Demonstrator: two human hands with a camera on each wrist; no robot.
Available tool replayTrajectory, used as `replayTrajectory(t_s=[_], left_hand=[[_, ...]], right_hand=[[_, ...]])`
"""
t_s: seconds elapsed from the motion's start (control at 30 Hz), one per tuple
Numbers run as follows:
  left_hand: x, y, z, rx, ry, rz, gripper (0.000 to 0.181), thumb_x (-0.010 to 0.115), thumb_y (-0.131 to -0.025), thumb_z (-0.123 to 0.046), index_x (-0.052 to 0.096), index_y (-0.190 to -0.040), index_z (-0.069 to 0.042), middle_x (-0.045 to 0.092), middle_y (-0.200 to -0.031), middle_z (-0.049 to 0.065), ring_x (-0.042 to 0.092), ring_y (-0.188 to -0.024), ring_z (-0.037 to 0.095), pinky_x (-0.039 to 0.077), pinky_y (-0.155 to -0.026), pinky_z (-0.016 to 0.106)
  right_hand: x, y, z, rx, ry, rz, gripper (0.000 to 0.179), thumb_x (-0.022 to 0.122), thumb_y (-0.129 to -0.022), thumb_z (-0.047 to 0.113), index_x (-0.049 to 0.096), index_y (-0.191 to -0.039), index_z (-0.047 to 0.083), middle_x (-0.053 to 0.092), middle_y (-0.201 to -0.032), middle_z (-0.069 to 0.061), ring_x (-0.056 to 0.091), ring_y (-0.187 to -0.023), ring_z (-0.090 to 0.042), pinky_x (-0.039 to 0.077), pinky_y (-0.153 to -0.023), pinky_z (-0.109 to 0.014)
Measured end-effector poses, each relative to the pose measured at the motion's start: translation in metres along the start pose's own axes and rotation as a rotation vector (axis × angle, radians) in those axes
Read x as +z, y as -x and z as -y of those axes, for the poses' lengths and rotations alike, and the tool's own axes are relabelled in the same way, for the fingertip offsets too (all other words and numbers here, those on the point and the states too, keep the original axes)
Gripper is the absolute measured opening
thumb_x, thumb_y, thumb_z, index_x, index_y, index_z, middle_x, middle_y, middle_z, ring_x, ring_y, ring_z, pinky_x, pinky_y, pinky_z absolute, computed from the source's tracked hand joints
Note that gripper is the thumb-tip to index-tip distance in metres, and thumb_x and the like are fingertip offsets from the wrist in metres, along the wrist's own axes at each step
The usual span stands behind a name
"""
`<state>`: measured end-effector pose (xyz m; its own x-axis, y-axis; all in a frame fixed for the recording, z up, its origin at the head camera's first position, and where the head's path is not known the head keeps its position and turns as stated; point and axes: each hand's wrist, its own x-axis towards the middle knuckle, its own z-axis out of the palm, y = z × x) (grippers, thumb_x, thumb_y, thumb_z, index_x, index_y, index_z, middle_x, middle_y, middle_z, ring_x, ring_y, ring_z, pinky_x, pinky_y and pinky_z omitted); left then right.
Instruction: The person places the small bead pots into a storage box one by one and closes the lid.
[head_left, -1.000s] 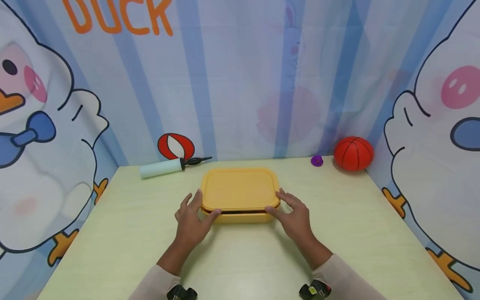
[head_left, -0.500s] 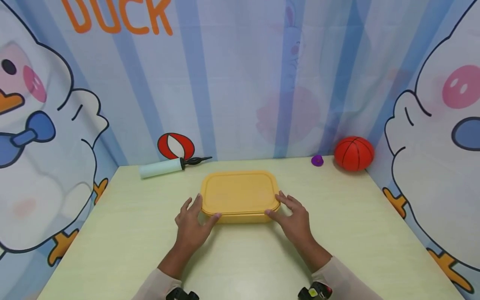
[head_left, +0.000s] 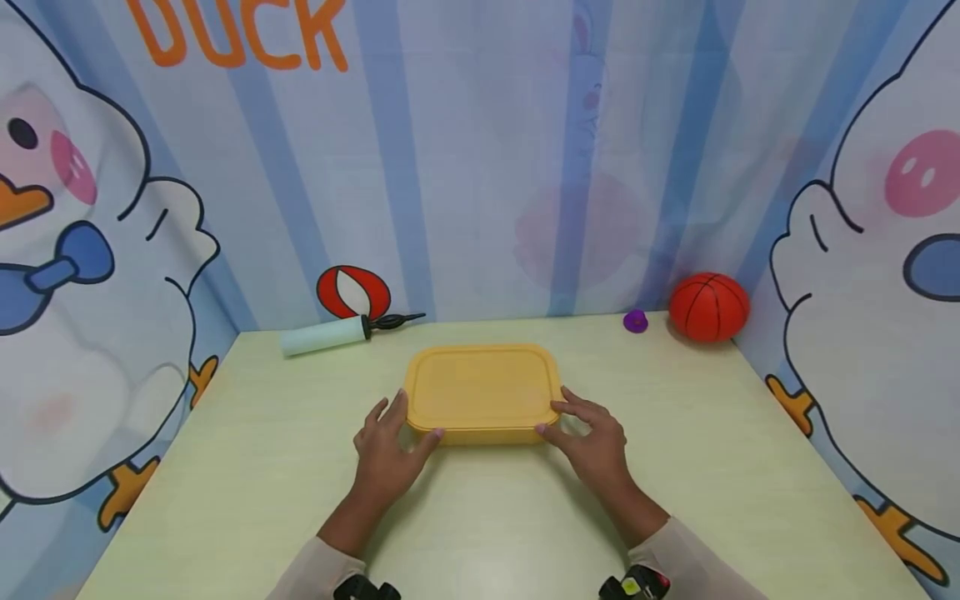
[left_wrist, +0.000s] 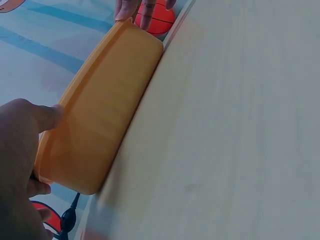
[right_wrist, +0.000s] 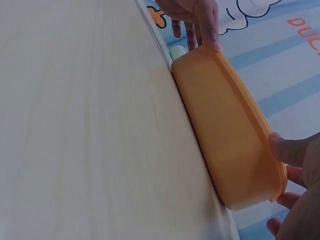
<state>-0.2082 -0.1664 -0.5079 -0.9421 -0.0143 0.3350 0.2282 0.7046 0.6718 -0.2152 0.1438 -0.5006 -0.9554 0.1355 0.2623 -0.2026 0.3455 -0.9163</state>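
Note:
A yellow rectangular food container (left_wrist: pixel 95 120) stands on the table with its flat lid (head_left: pixel 483 387) on top; no gap shows along the front. My left hand (head_left: pixel 386 458) holds the lid's rim at the near left corner, thumb on the front edge and fingers along the left side. At the near right corner my right hand (head_left: pixel 596 442) grips the rim the same way. In the right wrist view the right thumb (right_wrist: pixel 290 150) lies against the rim. What is inside the container is hidden.
Behind the container to the left lies a pale green hand pump (head_left: pixel 326 336) with a black nozzle. A small purple object (head_left: pixel 635 322) and a red basketball (head_left: pixel 708 307) sit at the back right of the pale table (head_left: pixel 480 525). A printed curtain (head_left: pixel 480 167) closes off the back.
The lid's front edge has come down onto the container, and the dark gap beneath it is gone. Both hands moved slightly down with it, still at the near corners.

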Motion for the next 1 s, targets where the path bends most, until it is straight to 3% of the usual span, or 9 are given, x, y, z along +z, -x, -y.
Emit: replayTrajectory(t_s=[0.33, 0.53, 0.77, 1.0], left_hand=[[0.002, -0.005, 0.002, -0.009, 0.004, -0.025, 0.090, 0.087, -0.095, -0.035, 0.045, -0.160, 0.010, 0.052, -0.164, 0.027, 0.039, -0.159, 0.050, 0.026, -0.120, 0.078], [0.005, -0.006, 0.003, -0.007, 0.028, -0.053, 0.090, 0.089, -0.093, -0.033, 0.046, -0.159, 0.011, 0.055, -0.161, 0.028, 0.042, -0.157, 0.051, 0.027, -0.120, 0.080], [0.010, -0.006, 0.006, -0.035, 0.041, -0.045, 0.093, 0.087, -0.095, -0.035, 0.042, -0.163, 0.008, 0.050, -0.167, 0.024, 0.038, -0.161, 0.048, 0.027, -0.122, 0.080], [0.014, -0.007, 0.010, -0.025, 0.052, -0.024, 0.092, 0.083, -0.099, -0.036, 0.036, -0.167, 0.005, 0.043, -0.173, 0.021, 0.031, -0.164, 0.047, 0.027, -0.119, 0.082]], right_hand=[[-0.001, -0.009, -0.004, 0.007, 0.022, 0.011, 0.041, 0.097, -0.082, 0.017, 0.084, -0.120, 0.008, 0.069, -0.151, -0.005, 0.055, -0.151, -0.039, 0.016, -0.128, -0.074], [0.001, -0.013, -0.008, 0.011, -0.012, 0.039, 0.042, 0.095, -0.085, 0.016, 0.083, -0.124, 0.006, 0.067, -0.153, -0.006, 0.053, -0.155, -0.037, 0.028, -0.132, -0.065], [0.002, -0.016, -0.015, 0.002, -0.049, 0.057, 0.044, 0.093, -0.087, 0.015, 0.081, -0.128, 0.004, 0.065, -0.156, -0.009, 0.050, -0.157, -0.036, 0.030, -0.134, -0.061], [-0.002, -0.016, -0.018, 0.001, -0.018, 0.098, 0.045, 0.090, -0.093, 0.019, 0.078, -0.135, 0.007, 0.059, -0.161, -0.004, 0.049, -0.158, -0.033, 0.050, -0.118, -0.066]])
